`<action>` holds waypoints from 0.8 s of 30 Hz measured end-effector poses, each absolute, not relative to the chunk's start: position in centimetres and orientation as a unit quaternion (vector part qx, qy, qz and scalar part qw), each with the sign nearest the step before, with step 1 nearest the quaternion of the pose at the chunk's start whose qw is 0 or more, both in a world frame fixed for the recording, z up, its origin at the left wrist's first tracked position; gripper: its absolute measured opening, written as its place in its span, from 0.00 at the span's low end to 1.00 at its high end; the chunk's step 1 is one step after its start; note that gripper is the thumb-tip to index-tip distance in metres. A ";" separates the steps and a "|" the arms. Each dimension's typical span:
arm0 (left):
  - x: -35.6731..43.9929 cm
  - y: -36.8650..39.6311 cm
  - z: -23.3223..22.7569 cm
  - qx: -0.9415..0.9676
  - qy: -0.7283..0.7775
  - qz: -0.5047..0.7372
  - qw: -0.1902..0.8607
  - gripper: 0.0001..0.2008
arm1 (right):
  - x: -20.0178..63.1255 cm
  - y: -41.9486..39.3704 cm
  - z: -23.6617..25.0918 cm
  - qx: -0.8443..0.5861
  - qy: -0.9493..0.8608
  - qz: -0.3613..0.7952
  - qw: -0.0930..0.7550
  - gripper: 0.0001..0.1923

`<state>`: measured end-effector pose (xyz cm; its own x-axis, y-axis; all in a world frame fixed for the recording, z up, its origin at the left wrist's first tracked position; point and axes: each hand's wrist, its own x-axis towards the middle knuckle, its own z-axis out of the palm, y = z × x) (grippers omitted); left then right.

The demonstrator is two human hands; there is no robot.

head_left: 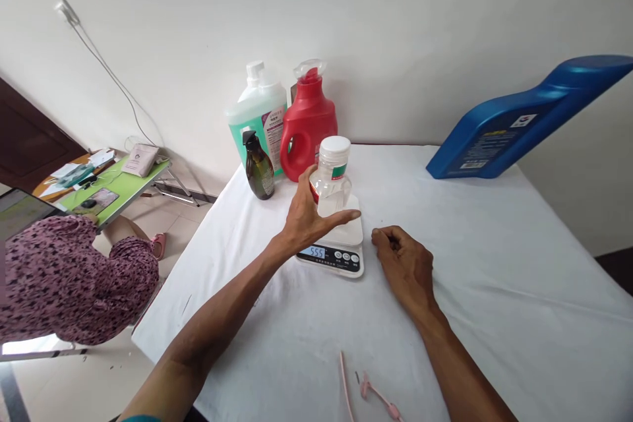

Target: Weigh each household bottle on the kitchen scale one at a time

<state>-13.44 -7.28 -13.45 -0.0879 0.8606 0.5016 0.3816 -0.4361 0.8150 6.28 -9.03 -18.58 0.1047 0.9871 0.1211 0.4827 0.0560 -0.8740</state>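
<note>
Two bare hands were over the white-covered table [494, 290] when I looked through the head camera. My left hand [309, 214] had its fingers spread wide, thumb one way and fingers stretched across the front of a clear plastic bottle [332, 178] with a white cap; it touched or nearly touched the bottle's lower part, but I could not tell whether it truly gripped it. That bottle stood upright on a small white kitchen scale [341, 247], whose lit display showed digits. My right hand [405, 267] rested on the cloth just beside the scale's right edge, fingers curled loosely inward and holding nothing.

Behind the scale, near the wall, stood a dark green pump bottle [259, 168], a large pale green jug [257, 115] and a red detergent bottle [307, 125], close together. A blue container [524, 122] leaned at the far right. Another person in a patterned sleeve [64, 277] sat at left.
</note>
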 end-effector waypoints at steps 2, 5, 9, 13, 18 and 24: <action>-13.1 -6.9 -13.6 0.618 0.519 0.550 0.215 0.37 | 6.3 -8.9 -18.7 -0.614 -0.601 0.300 0.414 0.17; -13.4 -6.8 -13.3 0.596 0.551 0.546 0.206 0.31 | 6.4 -8.8 -18.9 -0.607 -0.605 0.296 0.422 0.18; -15.6 -7.0 -12.0 0.563 0.561 0.583 0.169 0.28 | 6.3 -8.9 -18.9 -0.603 -0.604 0.300 0.426 0.18; -19.1 -6.8 -11.1 0.530 0.595 0.596 0.105 0.29 | 6.2 -8.8 -18.8 -0.609 -0.601 0.299 0.423 0.17; -21.4 -7.0 -12.6 0.515 0.629 0.577 0.073 0.28 | 6.2 -8.7 -18.7 -0.617 -0.601 0.296 0.413 0.17; -20.7 -6.8 -16.0 0.513 0.643 0.568 -0.009 0.31 | 6.2 -8.8 -18.8 -0.612 -0.601 0.296 0.421 0.17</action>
